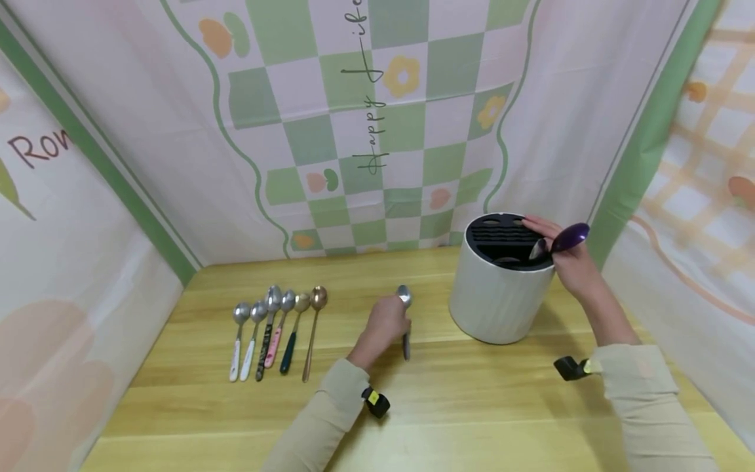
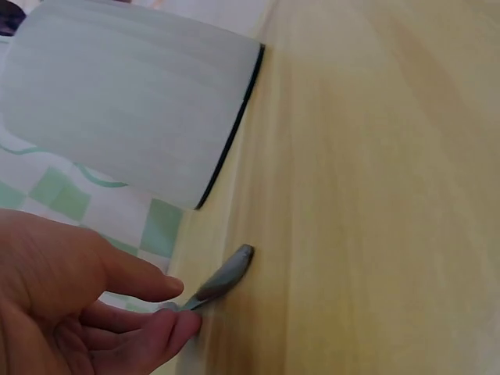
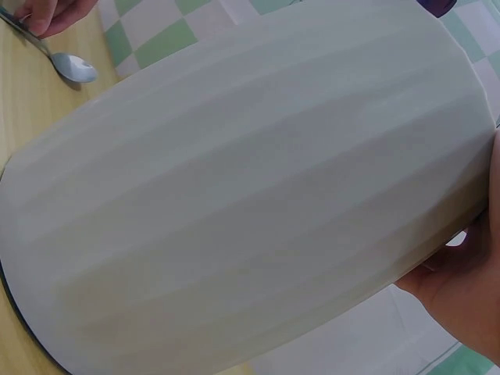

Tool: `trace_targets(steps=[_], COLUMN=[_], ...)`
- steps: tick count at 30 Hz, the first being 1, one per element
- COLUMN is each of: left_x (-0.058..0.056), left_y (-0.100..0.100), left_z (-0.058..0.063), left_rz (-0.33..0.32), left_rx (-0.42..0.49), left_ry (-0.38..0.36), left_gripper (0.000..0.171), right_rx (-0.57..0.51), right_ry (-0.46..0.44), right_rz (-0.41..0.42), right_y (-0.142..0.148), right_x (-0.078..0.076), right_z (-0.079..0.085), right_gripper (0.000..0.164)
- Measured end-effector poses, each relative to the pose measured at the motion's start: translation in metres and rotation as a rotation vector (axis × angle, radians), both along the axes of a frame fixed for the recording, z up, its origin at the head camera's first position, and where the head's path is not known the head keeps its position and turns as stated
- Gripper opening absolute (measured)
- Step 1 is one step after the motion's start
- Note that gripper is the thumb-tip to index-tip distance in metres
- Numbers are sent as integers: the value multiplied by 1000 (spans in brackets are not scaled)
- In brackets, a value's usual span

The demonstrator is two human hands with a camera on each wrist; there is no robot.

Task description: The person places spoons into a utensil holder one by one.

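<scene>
The grey-handled spoon [image 1: 406, 343] is pinched between the thumb and fingers of my left hand [image 1: 383, 321], left of the white utensil holder [image 1: 495, 298] (I can't tell whether it touches the tabletop [image 1: 460, 406]). My right hand [image 1: 571, 265] rests against the holder's right side, fingers stretched along the rim. Beside it, a purple spoon [image 1: 571, 236] leans out. Farther left, 6 spoons [image 1: 273, 299] lie in a row, bowls away from me.

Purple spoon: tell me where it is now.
In the head view, the purple spoon is at right, its bowl jutting past the right rim of the white holder, beside the right hand.
</scene>
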State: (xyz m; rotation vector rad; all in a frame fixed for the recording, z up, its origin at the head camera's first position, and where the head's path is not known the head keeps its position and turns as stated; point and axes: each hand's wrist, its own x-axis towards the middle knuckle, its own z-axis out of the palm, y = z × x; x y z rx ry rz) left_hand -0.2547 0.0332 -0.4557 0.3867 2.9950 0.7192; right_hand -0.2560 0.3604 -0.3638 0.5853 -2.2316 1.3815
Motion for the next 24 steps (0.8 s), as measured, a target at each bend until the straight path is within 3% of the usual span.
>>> trace_targets(steps=[13,24], left_x=[-4,-4], left_y=[10,9], left_z=[-2,-2], left_rz=[19,42], left_rx=[-141,-82], left_ry=[18,-73], left_gripper=[20,19], right_rx=[9,33], right_ry=[41,11], right_rz=[0,-18], right_y=[2,1], right_x=[-4,-2], right_z=[-3,-1], right_gripper=[36,36])
